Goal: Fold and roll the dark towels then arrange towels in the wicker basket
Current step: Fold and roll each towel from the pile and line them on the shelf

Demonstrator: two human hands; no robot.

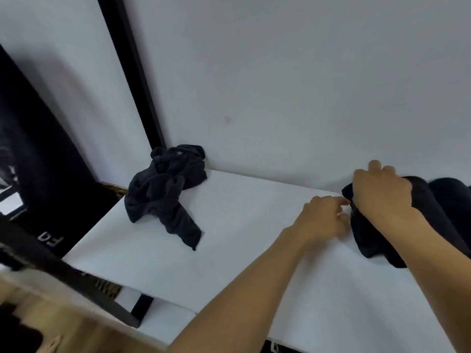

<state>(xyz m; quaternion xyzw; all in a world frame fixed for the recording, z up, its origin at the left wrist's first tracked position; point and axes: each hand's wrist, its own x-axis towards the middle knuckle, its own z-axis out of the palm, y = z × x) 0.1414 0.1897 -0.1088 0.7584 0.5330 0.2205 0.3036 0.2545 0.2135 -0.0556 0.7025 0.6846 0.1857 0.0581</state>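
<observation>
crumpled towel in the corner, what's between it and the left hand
Only bare white table lies between the crumpled towel and the left hand, as the head view shows.

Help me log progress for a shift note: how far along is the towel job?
Done: nothing visibly; no rolled towel or wicker basket shows. In hand: the right hand grips one dark towel on the white table, bunched, not folded; the left hand is at its edge, grip blurred. Left: the crumpled towel heap by the wall, untouched, plus all rolling and basket arranging.
</observation>
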